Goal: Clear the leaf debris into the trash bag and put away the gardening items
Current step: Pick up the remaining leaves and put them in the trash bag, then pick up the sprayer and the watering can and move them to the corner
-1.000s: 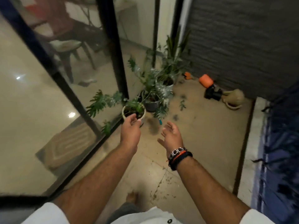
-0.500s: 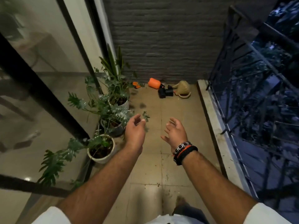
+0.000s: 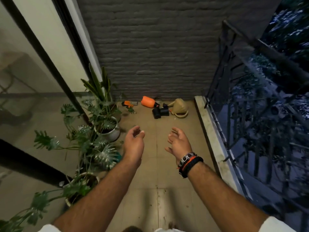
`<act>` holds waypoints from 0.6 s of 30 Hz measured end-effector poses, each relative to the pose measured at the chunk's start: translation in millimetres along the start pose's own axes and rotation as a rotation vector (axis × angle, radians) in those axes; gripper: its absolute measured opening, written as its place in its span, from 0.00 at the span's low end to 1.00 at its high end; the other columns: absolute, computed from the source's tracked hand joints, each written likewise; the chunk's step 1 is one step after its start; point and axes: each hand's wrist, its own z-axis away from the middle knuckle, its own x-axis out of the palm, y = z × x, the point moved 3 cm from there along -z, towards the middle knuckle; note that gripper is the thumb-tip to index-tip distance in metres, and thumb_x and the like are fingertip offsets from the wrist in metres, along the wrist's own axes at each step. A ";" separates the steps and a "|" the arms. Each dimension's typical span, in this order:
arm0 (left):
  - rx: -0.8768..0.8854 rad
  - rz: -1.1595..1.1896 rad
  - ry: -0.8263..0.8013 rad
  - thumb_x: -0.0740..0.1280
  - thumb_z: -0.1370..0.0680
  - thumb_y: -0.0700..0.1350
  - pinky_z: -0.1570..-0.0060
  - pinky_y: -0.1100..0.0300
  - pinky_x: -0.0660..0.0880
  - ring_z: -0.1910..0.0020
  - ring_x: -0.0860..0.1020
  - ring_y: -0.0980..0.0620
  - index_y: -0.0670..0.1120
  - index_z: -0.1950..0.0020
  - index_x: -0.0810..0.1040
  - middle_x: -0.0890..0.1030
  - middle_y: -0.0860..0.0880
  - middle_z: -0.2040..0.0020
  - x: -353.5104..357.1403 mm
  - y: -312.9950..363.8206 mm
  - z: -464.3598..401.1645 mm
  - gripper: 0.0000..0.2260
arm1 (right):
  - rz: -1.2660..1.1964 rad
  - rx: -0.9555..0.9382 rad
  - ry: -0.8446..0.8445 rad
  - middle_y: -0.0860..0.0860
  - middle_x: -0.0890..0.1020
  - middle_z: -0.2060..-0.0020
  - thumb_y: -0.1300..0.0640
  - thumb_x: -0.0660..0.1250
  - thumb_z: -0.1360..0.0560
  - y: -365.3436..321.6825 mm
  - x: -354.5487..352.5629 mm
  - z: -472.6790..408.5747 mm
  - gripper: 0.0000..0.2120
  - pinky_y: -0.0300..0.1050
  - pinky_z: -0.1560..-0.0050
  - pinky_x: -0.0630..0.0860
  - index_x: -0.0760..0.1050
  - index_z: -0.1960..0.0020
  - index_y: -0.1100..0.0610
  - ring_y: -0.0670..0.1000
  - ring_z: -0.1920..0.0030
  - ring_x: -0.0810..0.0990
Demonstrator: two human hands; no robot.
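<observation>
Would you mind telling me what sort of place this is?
Probably a narrow home balcony: a metal railing on one side, a glass sliding door on the other, potted plants along a tiled floor.

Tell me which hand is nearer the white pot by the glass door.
Left. The left hand hovers just right of the white pot; the right hand is farther right, toward the railing.

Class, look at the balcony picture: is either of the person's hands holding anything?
No: the left hand and right hand both hover open and empty above the floor tiles.
</observation>
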 end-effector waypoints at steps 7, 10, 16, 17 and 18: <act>-0.029 -0.020 -0.008 0.65 0.19 0.41 0.34 0.48 0.73 0.40 0.75 0.52 0.48 0.31 0.75 0.77 0.52 0.40 46.0 19.4 -90.8 0.16 | -0.044 0.043 0.029 0.51 0.71 0.31 0.64 0.57 0.20 -37.1 6.7 -93.9 0.22 0.58 0.37 0.74 0.66 0.28 0.51 0.54 0.33 0.71; -0.018 -0.036 -0.031 0.66 0.20 0.41 0.35 0.49 0.73 0.42 0.75 0.52 0.47 0.33 0.76 0.78 0.51 0.41 66.2 27.2 -145.2 0.15 | -0.058 0.055 0.058 0.52 0.71 0.31 0.64 0.57 0.20 -48.7 16.6 -144.0 0.22 0.58 0.37 0.74 0.66 0.28 0.51 0.54 0.34 0.71; -0.021 -0.094 -0.139 0.66 0.20 0.42 0.36 0.52 0.74 0.44 0.76 0.54 0.49 0.35 0.77 0.78 0.52 0.44 101.6 55.2 -240.6 0.14 | -0.130 0.101 0.140 0.51 0.72 0.35 0.65 0.57 0.20 -80.8 38.5 -225.3 0.21 0.60 0.36 0.73 0.67 0.29 0.52 0.56 0.35 0.72; -0.016 -0.121 -0.155 0.66 0.20 0.42 0.36 0.51 0.74 0.44 0.76 0.54 0.50 0.35 0.77 0.79 0.53 0.44 107.7 61.5 -259.1 0.14 | -0.146 0.098 0.150 0.51 0.72 0.36 0.65 0.57 0.20 -87.4 42.0 -240.9 0.20 0.60 0.37 0.74 0.68 0.30 0.52 0.56 0.35 0.72; -0.012 -0.148 -0.168 0.66 0.20 0.43 0.36 0.50 0.75 0.44 0.76 0.53 0.52 0.35 0.77 0.79 0.53 0.42 114.4 67.5 -277.3 0.14 | -0.155 0.097 0.166 0.51 0.73 0.37 0.66 0.57 0.20 -94.2 45.0 -256.3 0.20 0.60 0.37 0.74 0.69 0.31 0.51 0.56 0.36 0.73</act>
